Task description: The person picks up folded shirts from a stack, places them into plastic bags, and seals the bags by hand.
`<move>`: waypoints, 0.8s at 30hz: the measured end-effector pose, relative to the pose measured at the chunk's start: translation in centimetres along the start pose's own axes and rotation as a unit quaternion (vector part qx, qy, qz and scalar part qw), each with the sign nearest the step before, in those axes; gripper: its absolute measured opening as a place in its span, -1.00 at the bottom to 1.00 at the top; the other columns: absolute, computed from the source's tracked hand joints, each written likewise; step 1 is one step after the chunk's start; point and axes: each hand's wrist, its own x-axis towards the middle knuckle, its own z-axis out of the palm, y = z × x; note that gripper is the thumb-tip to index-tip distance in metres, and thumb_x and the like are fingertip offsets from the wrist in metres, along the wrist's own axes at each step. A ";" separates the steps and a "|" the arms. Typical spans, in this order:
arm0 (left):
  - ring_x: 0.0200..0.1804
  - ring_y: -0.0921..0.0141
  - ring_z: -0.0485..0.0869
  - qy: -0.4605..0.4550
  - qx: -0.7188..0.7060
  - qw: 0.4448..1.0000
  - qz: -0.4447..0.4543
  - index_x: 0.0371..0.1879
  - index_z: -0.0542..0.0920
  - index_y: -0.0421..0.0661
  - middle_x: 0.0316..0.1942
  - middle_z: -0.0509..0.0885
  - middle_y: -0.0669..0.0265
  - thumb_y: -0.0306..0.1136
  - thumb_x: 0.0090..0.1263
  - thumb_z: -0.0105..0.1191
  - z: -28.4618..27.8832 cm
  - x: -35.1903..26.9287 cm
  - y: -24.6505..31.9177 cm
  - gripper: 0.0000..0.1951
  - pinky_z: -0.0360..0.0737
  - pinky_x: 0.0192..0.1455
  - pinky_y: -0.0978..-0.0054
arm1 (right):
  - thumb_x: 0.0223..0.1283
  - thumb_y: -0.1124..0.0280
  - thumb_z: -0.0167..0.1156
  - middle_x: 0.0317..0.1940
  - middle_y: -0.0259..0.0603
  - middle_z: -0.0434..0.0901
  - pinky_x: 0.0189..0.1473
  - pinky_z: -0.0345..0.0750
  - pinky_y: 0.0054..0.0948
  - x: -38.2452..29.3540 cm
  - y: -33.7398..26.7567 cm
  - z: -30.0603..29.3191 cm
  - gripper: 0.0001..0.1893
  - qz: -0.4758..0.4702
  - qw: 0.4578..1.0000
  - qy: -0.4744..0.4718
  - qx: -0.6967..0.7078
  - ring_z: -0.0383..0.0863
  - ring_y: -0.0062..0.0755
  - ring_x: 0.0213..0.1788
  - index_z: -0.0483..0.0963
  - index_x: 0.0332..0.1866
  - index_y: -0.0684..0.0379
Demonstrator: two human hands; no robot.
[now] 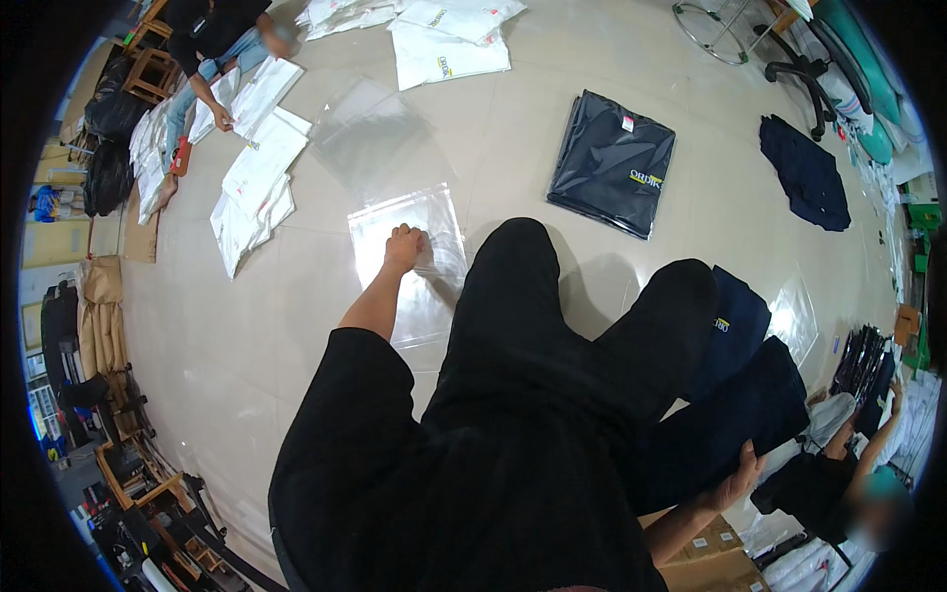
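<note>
My left hand (405, 248) is down at a clear plastic bag (414, 318) on the floor. Its fingers are bent against the film, and their tips are hidden, so I cannot see whether they pinch it. On the right side, my right hand (734, 477) grips the edge of a folded dark navy garment (729, 422), its thumb on top. Partly under that garment and beside my right knee is another folded navy garment (729, 325) with a printed logo. A stack of bagged dark garments (614, 163) lies on the floor ahead of my knees.
More clear plastic sheets (385, 133) lie ahead of my left hand. White bagged garments (259, 170) are near a seated person (222, 44). A dark garment (806, 174) lies by a chair base (803, 70). Another person (821, 481) works at right, near cardboard boxes (703, 547).
</note>
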 end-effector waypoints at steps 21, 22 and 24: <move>-0.47 0.61 0.51 -0.094 -0.522 0.848 0.008 0.00 0.63 -0.11 -0.46 0.59 0.49 -0.33 0.37 0.48 -28.4 -2.0 11.1 -0.66 0.46 -0.43 0.63 | 0.23 0.40 0.22 0.24 0.09 0.62 0.33 0.56 -0.32 1.8 -1.7 3.7 -0.30 0.060 0.964 -0.111 0.233 0.70 -0.15 0.18 0.35 0.48 0.48; -0.46 0.62 0.50 -0.089 -0.529 0.843 0.040 0.03 0.62 -0.11 -0.47 0.58 0.51 -0.31 0.37 0.49 -29.9 -2.6 14.2 -0.63 0.44 -0.44 0.63 | 0.19 0.41 0.22 0.21 0.07 0.64 0.32 0.57 -0.32 2.2 -1.7 3.6 -0.32 0.073 0.963 -0.137 0.222 0.70 -0.16 0.15 0.38 0.45 0.49; -0.44 0.66 0.48 -0.086 -0.546 0.826 0.107 0.07 0.60 -0.11 -0.48 0.55 0.54 -0.27 0.37 0.50 -31.6 -4.1 20.6 -0.59 0.40 -0.46 0.64 | 0.18 0.44 0.23 0.20 0.03 0.66 0.32 0.57 -0.33 2.4 -1.6 4.0 -0.34 0.106 0.958 -0.163 0.211 0.70 -0.19 0.14 0.41 0.43 0.48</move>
